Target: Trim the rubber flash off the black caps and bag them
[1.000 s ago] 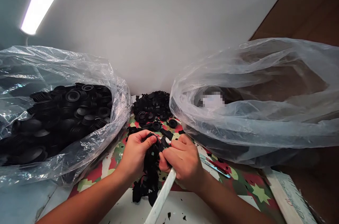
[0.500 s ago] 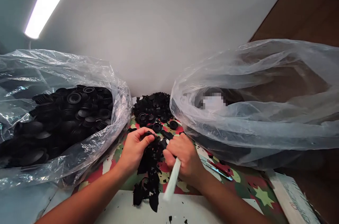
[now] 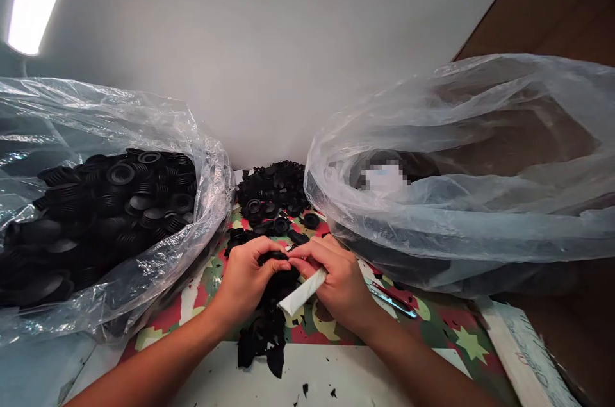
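My left hand (image 3: 250, 272) pinches a black rubber piece (image 3: 275, 256) between thumb and fingers; most of it is hidden. Close against it, my right hand (image 3: 336, 272) is closed around a tool with a white wrapped handle (image 3: 302, 291), which points down to the left. The tool's working end is hidden at the fingertips, so I cannot tell its kind. Below both hands lies a heap of black rubber scraps (image 3: 262, 343). Several black round rubber pieces, one being a ring (image 3: 281, 225), lie just beyond the hands.
A clear plastic bag (image 3: 218, 195) at left holds many ribbed black rubber parts (image 3: 120, 202). Another clear bag (image 3: 432, 227) stands open at right. A black pile (image 3: 273, 182) sits by the wall. A red-handled tool (image 3: 391, 298) and a marked white board (image 3: 521, 349) lie at right.
My right hand has brought its fingertips in against the black piece, and the white handle has swung flatter, towards the left. The whole view has shifted slightly.
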Demonstrator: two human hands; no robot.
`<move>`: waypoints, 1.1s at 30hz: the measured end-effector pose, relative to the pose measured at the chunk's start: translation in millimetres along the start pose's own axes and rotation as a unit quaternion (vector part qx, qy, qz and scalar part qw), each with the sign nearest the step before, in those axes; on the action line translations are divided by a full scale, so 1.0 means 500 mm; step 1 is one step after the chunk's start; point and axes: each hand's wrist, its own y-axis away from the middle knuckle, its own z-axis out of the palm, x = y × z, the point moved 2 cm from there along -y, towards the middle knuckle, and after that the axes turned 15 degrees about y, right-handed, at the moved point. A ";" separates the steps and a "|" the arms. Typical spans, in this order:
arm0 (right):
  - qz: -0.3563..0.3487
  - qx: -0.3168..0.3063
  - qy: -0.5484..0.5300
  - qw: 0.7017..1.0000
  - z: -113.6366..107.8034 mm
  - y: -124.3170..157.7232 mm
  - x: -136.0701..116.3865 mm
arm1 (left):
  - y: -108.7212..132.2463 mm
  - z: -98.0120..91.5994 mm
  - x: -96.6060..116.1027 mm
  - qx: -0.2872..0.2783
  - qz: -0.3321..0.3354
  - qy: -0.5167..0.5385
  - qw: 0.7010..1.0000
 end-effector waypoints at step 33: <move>0.006 -0.001 0.035 0.999 0.016 0.000 0.016 | 0.011 0.000 0.027 -0.077 0.097 -0.099 0.987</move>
